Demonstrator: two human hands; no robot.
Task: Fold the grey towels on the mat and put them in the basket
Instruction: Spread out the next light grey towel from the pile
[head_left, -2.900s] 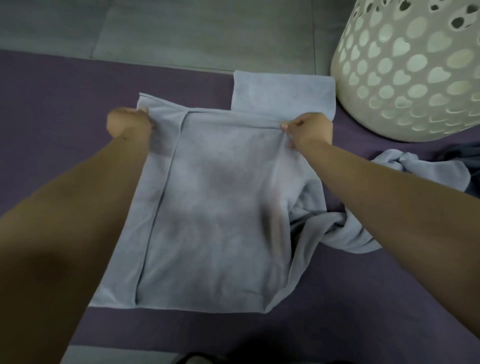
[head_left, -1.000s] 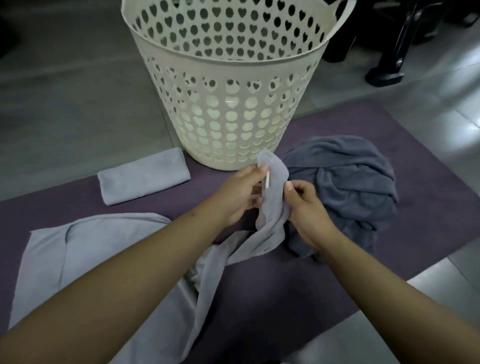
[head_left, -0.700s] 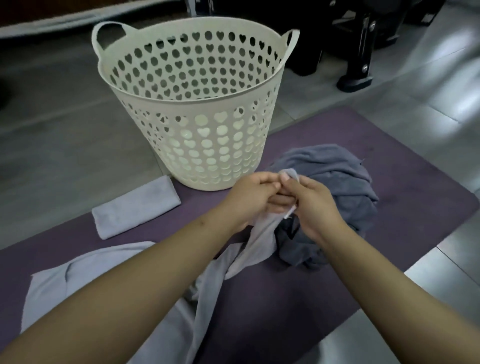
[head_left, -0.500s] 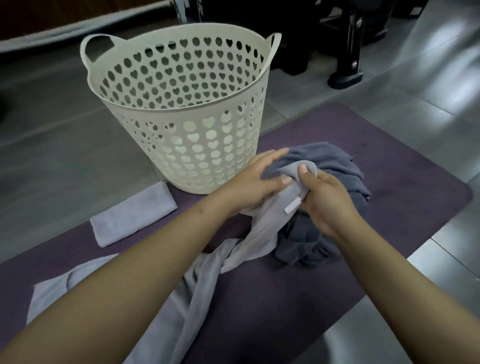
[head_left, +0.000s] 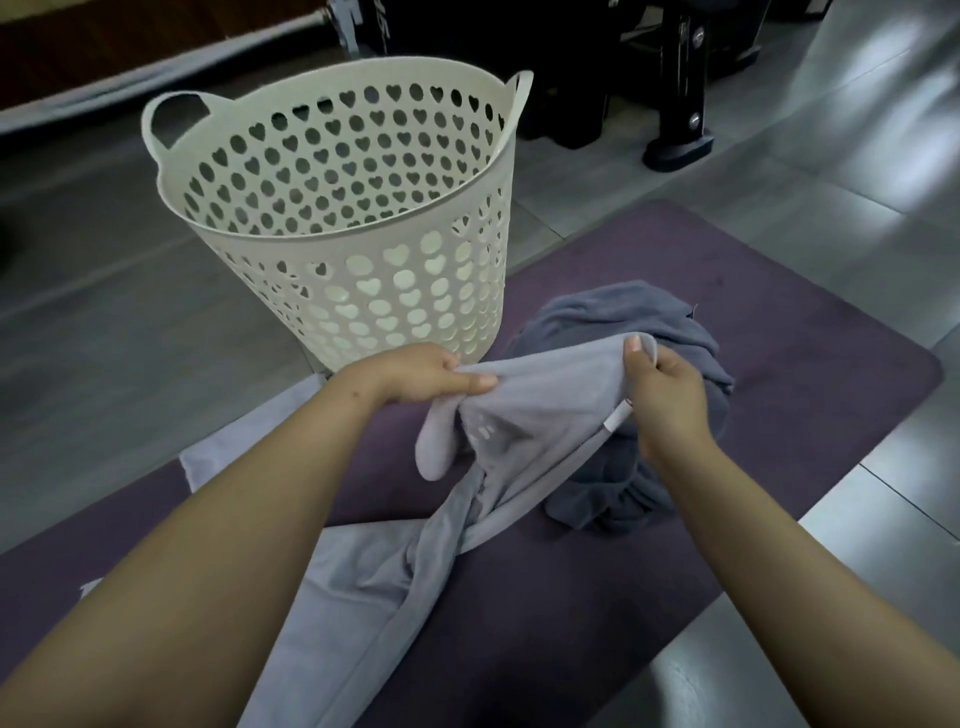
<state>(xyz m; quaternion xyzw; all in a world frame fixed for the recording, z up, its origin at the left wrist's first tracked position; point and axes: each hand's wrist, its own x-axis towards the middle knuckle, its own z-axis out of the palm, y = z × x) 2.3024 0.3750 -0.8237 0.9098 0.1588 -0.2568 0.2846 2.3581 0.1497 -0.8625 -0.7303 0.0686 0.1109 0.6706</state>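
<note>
**Desk:** What do the hands hold, nearest the camera?

**Photographer:** Two bare forearms reach out over a purple mat (head_left: 779, 405). Between the hands stretches the top edge of a light grey towel (head_left: 545, 410). The left hand (head_left: 421, 374) pinches that edge between thumb and curled fingers; the right hand (head_left: 667, 395) grips the far corner, thumb on top. The rest of the towel hangs down twisted and trails back along the mat beneath the left forearm.

**Desk:** Any label or writing?

**Photographer:** A small white tag (head_left: 618, 417) sticks out of the hem just below the right hand. No writing on it can be read.

**Desk:** What lies around the hands?

**Photographer:** Directly beyond and under the right hand sits a crumpled dark grey towel (head_left: 670, 322) in a heap on the mat, partly hidden by the hand and the stretched cloth. Left of the left forearm, a corner of another light grey cloth (head_left: 218, 457) shows on the mat, mostly covered by the arm; whether it is folded cannot be told.

**Desk:** And farther out?

**Photographer:** Just beyond the left hand stands a cream plastic basket (head_left: 363, 291), upright, pierced with heart-shaped holes, its foot at the mat's far edge. No towel shows inside it. Behind it, grey floor tiles (head_left: 779, 171) and black furniture legs (head_left: 680, 104).
</note>
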